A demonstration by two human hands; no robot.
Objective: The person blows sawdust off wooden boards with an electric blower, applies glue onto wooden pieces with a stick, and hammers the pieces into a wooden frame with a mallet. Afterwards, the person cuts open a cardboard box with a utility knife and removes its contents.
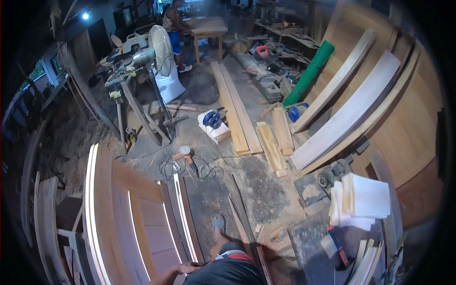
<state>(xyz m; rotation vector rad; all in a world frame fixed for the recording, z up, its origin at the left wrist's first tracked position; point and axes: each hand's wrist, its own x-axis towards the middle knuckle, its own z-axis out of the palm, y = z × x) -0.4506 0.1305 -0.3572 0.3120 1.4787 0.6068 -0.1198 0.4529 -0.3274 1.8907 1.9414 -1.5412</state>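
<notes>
My left hand is low in the view, beside the dark shorts. It is small and dim here, and I cannot make out whether its fingers grip anything. Nearest to it are the lower end of a narrow wooden strip and a panelled wooden door leaning at the left, with bright light along its edges. My right hand is out of the picture. Below me a foot in a grey sandal stands on the dusty floor.
An angle grinder lies with its looped cord on the floor. Beyond it are a blue power tool on stacked pieces, long planks and a standing fan. Boards lean at right. A person stands by a far table.
</notes>
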